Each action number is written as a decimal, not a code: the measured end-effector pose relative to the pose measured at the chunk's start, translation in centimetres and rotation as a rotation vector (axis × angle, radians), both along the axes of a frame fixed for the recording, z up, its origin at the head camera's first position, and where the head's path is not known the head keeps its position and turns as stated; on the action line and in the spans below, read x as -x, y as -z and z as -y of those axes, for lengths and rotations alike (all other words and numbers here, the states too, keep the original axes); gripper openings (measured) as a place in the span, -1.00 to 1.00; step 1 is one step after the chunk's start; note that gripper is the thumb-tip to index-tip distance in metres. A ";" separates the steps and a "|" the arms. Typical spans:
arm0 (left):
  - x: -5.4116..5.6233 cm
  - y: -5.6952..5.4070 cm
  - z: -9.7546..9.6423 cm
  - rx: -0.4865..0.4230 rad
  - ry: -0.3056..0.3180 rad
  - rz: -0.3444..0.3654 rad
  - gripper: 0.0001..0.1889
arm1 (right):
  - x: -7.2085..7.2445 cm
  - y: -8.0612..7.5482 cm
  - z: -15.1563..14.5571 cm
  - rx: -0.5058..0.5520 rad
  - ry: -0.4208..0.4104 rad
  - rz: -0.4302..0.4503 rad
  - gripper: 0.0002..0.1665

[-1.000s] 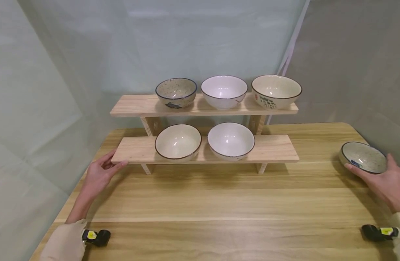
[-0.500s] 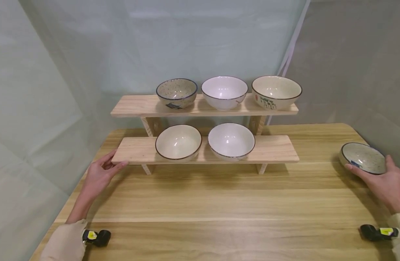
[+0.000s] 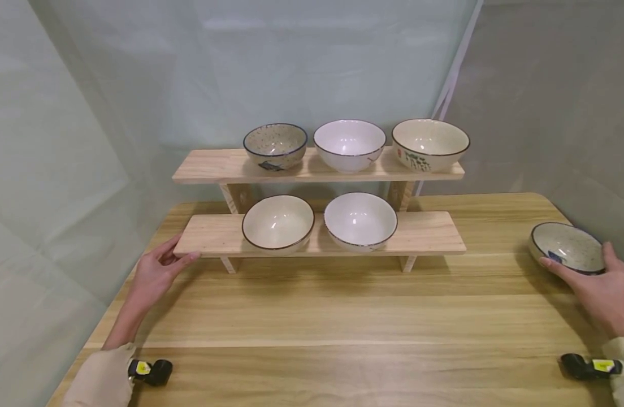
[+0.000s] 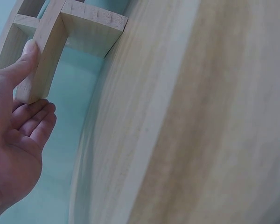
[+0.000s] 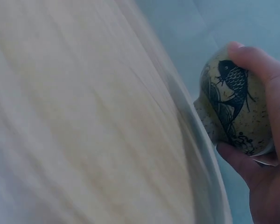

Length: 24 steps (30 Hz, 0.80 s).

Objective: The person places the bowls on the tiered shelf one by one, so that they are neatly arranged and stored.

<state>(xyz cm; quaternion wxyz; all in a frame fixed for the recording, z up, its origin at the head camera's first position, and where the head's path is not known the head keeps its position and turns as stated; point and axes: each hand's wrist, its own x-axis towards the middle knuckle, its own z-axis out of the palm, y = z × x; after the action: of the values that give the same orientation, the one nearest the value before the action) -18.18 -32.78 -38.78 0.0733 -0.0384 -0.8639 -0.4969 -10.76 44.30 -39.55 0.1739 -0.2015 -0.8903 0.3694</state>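
My left hand (image 3: 156, 277) holds the left end of the lower board of a two-tier wooden shelf (image 3: 210, 233). In the left wrist view its thumb lies on the board's edge, and the other fingers curl behind the board end (image 4: 42, 70). At the far right, my right hand (image 3: 602, 288) grips a speckled grey bowl (image 3: 571, 246) with a dark rim. A dark blue fish is painted on the outside of this fish bowl (image 5: 235, 98), seen in the right wrist view. Whether its foot touches the tabletop, I cannot tell.
A speckled bowl (image 3: 275, 146), a white bowl (image 3: 350, 144) and a cream bowl (image 3: 431, 144) stand on the upper board. Below them are another cream bowl (image 3: 278, 223) and white bowl (image 3: 360, 220). Pale cloth (image 3: 312, 68) hangs behind the wooden table (image 3: 312, 322).
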 end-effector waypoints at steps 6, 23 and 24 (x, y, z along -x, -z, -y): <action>0.0 0.0 0.0 0.015 -0.003 -0.007 -0.22 | -0.2 -0.4 0.8 -0.006 -0.008 -0.045 0.33; 0.0 -0.1 0.0 0.033 -0.008 -0.005 -0.22 | -0.3 -1.7 3.1 0.031 -0.071 -0.107 0.28; 0.0 -0.1 0.0 0.033 -0.007 -0.006 -0.22 | -0.3 -1.8 3.4 0.041 -0.072 -0.116 0.27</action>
<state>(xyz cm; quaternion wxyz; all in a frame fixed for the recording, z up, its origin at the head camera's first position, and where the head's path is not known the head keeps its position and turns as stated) -18.19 -32.74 -38.69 0.0770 -0.0383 -0.8718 -0.4822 -10.45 40.94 -37.74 0.2073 -0.1510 -0.8777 0.4047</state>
